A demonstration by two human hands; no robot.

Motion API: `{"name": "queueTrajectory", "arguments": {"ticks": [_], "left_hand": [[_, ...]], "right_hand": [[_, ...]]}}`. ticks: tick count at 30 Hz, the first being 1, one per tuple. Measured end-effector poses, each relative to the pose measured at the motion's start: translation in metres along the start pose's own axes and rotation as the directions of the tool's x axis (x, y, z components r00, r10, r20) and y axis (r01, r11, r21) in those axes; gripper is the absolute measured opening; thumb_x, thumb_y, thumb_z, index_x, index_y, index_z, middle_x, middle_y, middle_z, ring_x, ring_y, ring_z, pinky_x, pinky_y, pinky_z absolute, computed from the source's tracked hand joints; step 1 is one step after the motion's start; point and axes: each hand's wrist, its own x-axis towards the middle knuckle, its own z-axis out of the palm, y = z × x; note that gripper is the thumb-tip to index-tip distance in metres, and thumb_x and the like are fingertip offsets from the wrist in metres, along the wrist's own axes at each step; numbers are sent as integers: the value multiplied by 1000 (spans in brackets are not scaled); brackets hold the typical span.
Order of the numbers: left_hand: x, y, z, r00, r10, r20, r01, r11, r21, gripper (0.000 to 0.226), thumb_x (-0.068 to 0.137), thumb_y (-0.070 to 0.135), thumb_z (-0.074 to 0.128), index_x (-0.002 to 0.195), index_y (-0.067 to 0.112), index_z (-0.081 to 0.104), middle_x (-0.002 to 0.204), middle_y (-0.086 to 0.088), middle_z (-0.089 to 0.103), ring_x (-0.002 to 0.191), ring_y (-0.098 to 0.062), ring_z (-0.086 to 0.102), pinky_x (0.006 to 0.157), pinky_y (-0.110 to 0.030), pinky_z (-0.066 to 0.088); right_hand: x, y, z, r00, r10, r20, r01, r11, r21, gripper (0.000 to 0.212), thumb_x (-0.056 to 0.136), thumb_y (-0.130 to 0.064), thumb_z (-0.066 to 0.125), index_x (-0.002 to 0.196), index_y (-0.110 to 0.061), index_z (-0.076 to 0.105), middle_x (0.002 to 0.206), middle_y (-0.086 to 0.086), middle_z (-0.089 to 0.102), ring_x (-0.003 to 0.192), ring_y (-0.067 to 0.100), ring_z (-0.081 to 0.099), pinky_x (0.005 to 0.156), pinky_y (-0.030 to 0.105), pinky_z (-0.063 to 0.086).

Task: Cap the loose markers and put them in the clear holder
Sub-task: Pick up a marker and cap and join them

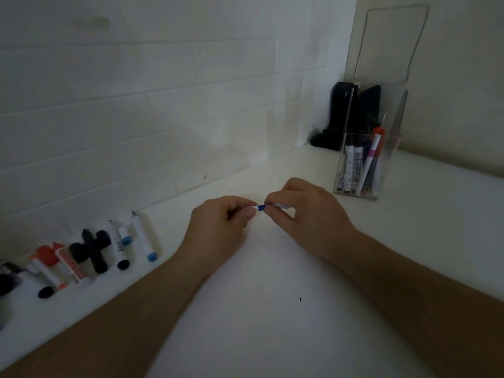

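Observation:
Both hands meet over the middle of the white table [259,309]. Between them is a thin white marker with a blue band [261,207]. My left hand [218,222] pinches one end and my right hand [302,211] grips the other; whether either end is a cap I cannot tell. The clear holder [362,170] stands upright at the right rear with several capped markers inside. A row of loose markers and caps [90,252] lies along the wall at the left: black, orange-red and blue-ended ones, among them an uncapped white marker with a light-blue end [143,237].
A tiled white wall [163,105] runs along the back and left. A black object [335,121] stands in the corner behind the holder. The holder's tall clear back panel [392,42] rises against the right wall.

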Motion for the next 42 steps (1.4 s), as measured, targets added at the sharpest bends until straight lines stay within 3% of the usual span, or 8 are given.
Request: {"name": "queueTrajectory", "arguments": {"ticks": [7,12,16,20,25,30,37,42], "left_hand": [[-2,0,-1,1000,13,-17,-13,1000,-1,15,94,22,65,93,32,76,73,15,71,73,6,63,66,-2,41],[-3,0,2,998,56,-17,-55,998,43,14,93,23,67,91,33,76,74,16,71,78,5,64,70,-7,46],[-3,3,5,999,24,-22,-24,1000,-20,9,92,31,69,91,40,68,77,13,73,74,-1,67,71,-19,52],[-6,4,1,997,27,-71,-37,989,-143,22,90,34,72,104,35,55,80,17,73,74,1,67,69,-20,48],[-11,4,6,984,173,35,-172,985,-28,27,93,35,66,109,42,46,85,17,67,80,-1,63,68,-16,45],[-17,2,12,902,391,186,-424,883,203,27,94,37,59,118,42,48,97,23,57,95,0,53,82,-23,47],[-15,-6,17,879,419,228,-467,854,232,24,93,40,57,115,45,49,100,23,55,94,3,45,77,-11,34],[-14,-12,19,864,450,225,-497,831,249,23,93,37,57,115,46,57,103,24,57,96,5,44,78,-7,32]], "right_hand": [[-1,-4,3,997,-4,73,4,1000,-5,32,99,-51,43,104,-37,71,84,-9,58,75,12,57,66,36,50],[-1,-4,2,993,35,110,-45,995,85,19,100,-40,53,106,-37,70,91,-11,66,83,10,59,77,39,52],[6,-14,-13,976,2,218,52,969,-241,24,102,-39,53,124,-44,58,101,-11,68,101,16,51,94,45,39],[12,-31,-29,945,-31,325,117,961,-250,51,102,-14,49,143,-44,41,105,-5,68,89,16,51,78,39,50],[44,-16,-98,988,145,-55,-148,987,-65,65,105,-12,48,150,-53,25,101,-12,59,73,-1,55,75,27,55],[68,26,-178,846,236,-478,-243,969,48,42,102,-20,56,138,-39,46,104,-8,66,81,1,65,72,28,58],[42,75,-170,922,262,-285,-326,923,-204,31,98,-24,64,127,-26,55,107,2,72,84,19,71,81,38,61],[30,96,-146,915,346,-208,-404,778,-482,23,103,-38,43,112,-29,61,87,8,62,87,30,56,79,41,51]]}}
